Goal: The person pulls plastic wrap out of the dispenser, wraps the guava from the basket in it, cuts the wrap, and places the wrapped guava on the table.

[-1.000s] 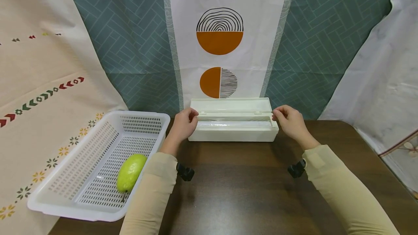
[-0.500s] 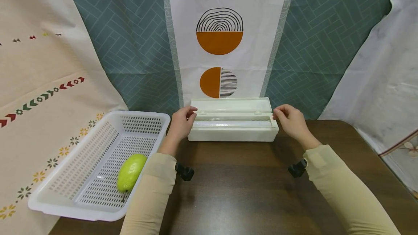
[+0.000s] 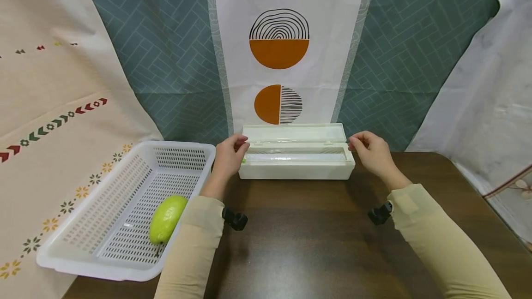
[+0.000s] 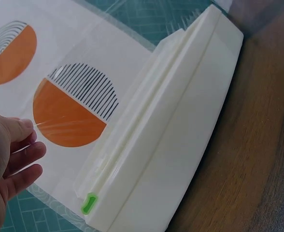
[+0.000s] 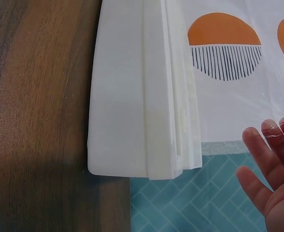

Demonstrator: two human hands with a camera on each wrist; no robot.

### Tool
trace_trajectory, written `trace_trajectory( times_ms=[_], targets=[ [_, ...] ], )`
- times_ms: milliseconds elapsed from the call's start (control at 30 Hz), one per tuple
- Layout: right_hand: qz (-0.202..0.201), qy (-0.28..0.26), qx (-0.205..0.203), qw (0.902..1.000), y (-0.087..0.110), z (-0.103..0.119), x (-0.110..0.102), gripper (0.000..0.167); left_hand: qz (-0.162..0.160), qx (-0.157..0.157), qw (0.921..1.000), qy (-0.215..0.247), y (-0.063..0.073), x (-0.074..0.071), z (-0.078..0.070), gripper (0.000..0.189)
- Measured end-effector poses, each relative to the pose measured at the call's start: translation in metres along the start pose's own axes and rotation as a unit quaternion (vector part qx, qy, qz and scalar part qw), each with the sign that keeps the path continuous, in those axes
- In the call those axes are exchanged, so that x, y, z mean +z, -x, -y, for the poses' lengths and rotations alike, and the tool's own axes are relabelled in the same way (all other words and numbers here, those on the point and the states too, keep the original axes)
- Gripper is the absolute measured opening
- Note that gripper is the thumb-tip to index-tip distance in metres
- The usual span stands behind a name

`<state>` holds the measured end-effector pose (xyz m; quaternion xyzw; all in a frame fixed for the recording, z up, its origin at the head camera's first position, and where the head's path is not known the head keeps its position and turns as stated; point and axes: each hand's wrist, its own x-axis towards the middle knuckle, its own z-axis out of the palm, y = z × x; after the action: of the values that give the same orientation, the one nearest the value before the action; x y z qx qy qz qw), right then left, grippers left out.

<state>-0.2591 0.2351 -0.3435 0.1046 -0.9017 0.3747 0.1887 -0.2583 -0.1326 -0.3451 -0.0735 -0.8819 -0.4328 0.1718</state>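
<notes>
We pinched the clear film (image 4: 64, 124) in both hands, left hand (image 3: 226, 163) and right hand (image 3: 376, 158), fingers closed narrow beside the ends of the white box (image 3: 296, 172), which stood open along the back edge of the surface (image 3: 299, 243). Our left hand had just shifted slightly outward, baring the green tab (image 3: 243, 161); we judged the film was being drawn out.

Head view from above, facing forward and down to the far edge of the table (image 3: 307, 243), wrist views close, rolled sideways, at left and right ends of the white box (image 3: 297, 171), all sharing it and the striped orange circle (image 3: 277, 104)
</notes>
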Motion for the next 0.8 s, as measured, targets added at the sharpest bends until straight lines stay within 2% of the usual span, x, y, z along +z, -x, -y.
trace_trajectory(
  times_ms=[167,567,800],
  targets=[
    [0.0,0.005,0.004,1.0,0.0008,-0.0001,-0.0007,0.031,-0.009,-0.013,0.9998,0.01,0.0006,-0.0003,-0.001,0.02],
    [-0.023,0.004,-0.009,0.9997,0.0007,-0.0004,-0.0022,0.028,-0.025,-0.016,0.999,0.033,0.0008,-0.001,-0.0025,0.022],
    [-0.023,-0.001,-0.009,0.9997,0.001,0.0015,-0.0037,0.029,-0.03,-0.012,0.9982,0.051,0.0006,-0.0019,-0.003,0.023]
  ],
)
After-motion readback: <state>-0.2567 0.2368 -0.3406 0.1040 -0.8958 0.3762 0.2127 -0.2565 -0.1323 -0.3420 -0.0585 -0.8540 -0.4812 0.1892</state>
